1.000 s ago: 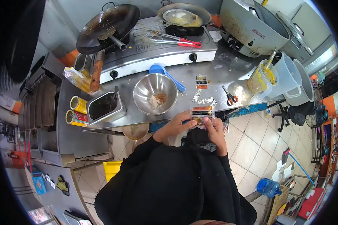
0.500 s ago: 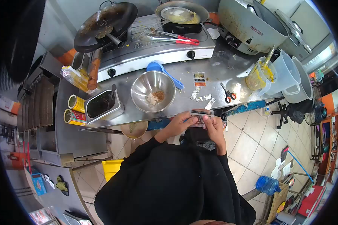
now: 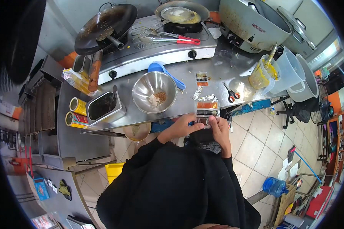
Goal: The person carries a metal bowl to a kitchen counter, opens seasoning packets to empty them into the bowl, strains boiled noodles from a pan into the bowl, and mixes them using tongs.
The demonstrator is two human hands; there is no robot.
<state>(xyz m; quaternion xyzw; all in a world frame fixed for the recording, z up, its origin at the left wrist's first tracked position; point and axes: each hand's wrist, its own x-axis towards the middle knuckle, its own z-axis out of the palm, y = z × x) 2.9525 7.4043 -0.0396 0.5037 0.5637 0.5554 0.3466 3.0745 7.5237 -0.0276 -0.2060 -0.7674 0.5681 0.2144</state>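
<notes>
At the table's front edge, a strip of seasoning sachets (image 3: 207, 109) with orange and dark sections is held up between my hands. My right hand (image 3: 220, 133) pinches its lower right part, thumb on top. My left hand (image 3: 179, 129) grips its lower left side; the fingers behind are partly hidden. Beyond the strip lie torn silver sachet pieces (image 3: 197, 92) and another sachet strip (image 3: 202, 79). Scissors (image 3: 231, 92) with black and orange handles rest to the right. To the left stands a steel mixing bowl (image 3: 140, 95) holding pale powder and brown granules.
Behind the bowl lies a blue scoop (image 3: 165, 72). A gas stove (image 3: 156, 55) carries two woks and red-handled tongs (image 3: 179, 40). Plastic jugs (image 3: 288, 72) stand at the right. A steel container (image 3: 118, 110) of dark contents and two cans (image 3: 75, 118) stand at the left.
The sachet strip has risen and tilted away from me, showing more of its orange and dark face. My left thumb has slid down and outward. The whole view has shifted slightly.
</notes>
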